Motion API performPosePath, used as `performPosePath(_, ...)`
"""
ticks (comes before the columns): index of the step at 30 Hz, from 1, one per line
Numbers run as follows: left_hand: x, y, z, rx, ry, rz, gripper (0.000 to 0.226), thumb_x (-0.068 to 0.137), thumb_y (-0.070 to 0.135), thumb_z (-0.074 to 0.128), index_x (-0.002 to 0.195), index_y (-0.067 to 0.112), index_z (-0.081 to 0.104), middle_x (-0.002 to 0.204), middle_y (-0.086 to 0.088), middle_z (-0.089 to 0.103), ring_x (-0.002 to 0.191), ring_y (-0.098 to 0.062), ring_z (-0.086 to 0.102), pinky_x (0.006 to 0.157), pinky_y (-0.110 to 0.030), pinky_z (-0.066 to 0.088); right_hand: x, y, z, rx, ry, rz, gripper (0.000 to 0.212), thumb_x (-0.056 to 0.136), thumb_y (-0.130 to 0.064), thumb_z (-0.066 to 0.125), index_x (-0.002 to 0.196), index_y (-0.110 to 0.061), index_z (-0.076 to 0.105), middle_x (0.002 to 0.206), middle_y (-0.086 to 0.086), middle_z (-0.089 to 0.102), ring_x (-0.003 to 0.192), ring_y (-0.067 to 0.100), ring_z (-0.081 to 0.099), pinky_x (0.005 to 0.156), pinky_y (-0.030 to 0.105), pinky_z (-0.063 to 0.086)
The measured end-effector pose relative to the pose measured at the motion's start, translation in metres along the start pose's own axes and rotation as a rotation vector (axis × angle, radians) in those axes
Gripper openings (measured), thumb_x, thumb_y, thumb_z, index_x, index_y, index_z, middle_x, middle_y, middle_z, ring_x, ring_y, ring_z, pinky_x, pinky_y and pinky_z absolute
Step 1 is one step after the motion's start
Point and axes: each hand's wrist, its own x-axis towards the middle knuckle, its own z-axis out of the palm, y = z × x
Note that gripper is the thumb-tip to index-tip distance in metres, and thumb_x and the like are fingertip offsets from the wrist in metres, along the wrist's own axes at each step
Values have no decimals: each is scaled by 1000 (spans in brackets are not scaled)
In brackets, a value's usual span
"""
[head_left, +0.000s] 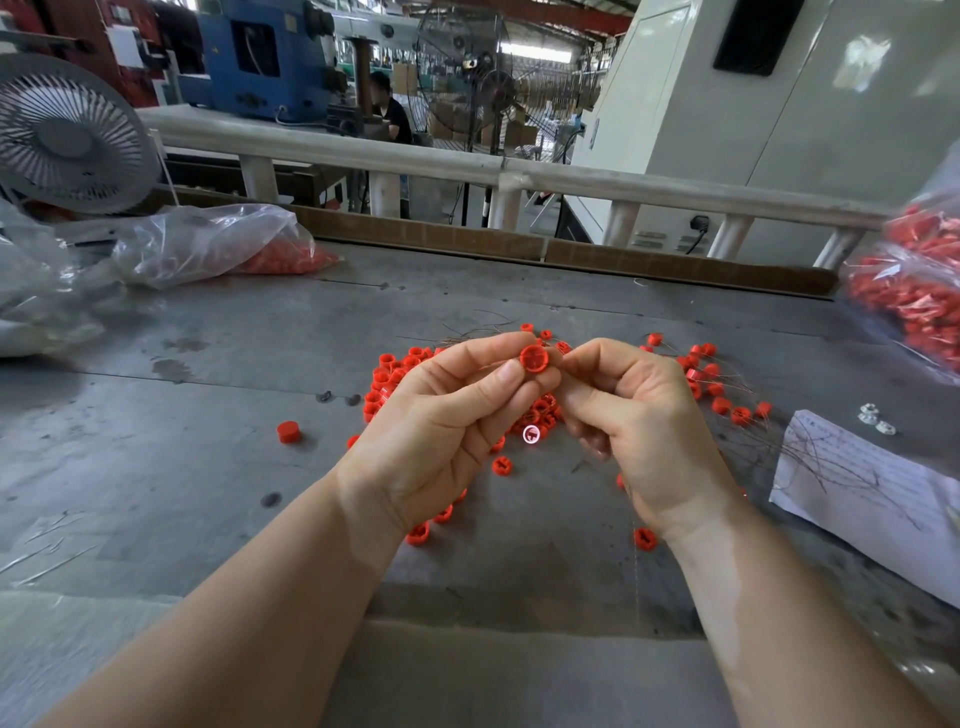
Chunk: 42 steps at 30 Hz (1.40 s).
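Your forearms come in from the near edge & meet above the grey table (156, 467). L hand (441, 415) is curled, thumb & forefinger gripping a red cap (534, 358), open side facing you, cross-shaped ribs visible inside. R hand (639, 421) is curled too, thumb & forefinger tips pinching the cap's right edge; can't tell if a wire sits in that pinch. The cap is held up off the table, between both hands, above the pile.

Loose red caps (719, 402) lie scattered under & around your hands, more to the far right, w/ thin wires (831, 457) running among them. One lone cap (289, 432) sits apart to the left, closed side up.

A printed paper sheet (872, 514) lies near right, wires across it, w/ small white nuts (875, 418) just beyond it. A clear bag of red parts (919, 301) is at far right, another bag (218, 244) at far left. A desk fan (67, 135) stands behind the left bag, & a pedestal fan (467, 67) past the railing (415, 161).
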Motion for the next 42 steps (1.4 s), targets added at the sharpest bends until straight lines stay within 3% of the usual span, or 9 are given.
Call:
performPosePath(8, -1, 0, 0, -16, 24, -14, 22, 68, 4, 57, 73, 12, 77, 81, -10, 74, 75, -13, 72, 60, -14, 54, 0, 1, 1, -38, -15, 78, 9, 73, -26, 65, 65, -27, 68, 47, -4, 51, 42, 4, 42, 39, 15, 30)
performPosePath(16, 3, -3, -2, -41, 86, -24, 21, 67, 3, 58, 75, 10, 77, 83, -12, 73, 77, -15, 72, 61, -15, 55, 0, 2, 1, -29, 16, 11, 22, 85, -4, 61, 68, -18, 66, 52, -5, 57, 42, 3, 46, 42, 11, 35)
performPosePath(26, 2, -2, -1, -45, 59, -62, 24, 71, 5, 54, 79, 7, 77, 89, -14, 73, 83, -18, 72, 65, -17, 56, 1, 4, -1, -88, 48, 12, 26, 86, -8, 62, 69, -26, 70, 50, -9, 51, 46, 2, 40, 43, 10, 31)
performPosePath(42, 3, -3, -3, -13, 82, -64, 22, 68, 4, 58, 78, 8, 77, 85, -11, 74, 79, -15, 72, 61, -15, 55, 2, 6, -1, -114, 41, 25, 20, 83, -14, 64, 69, -27, 70, 49, -10, 52, 45, 1, 40, 43, 10, 31)
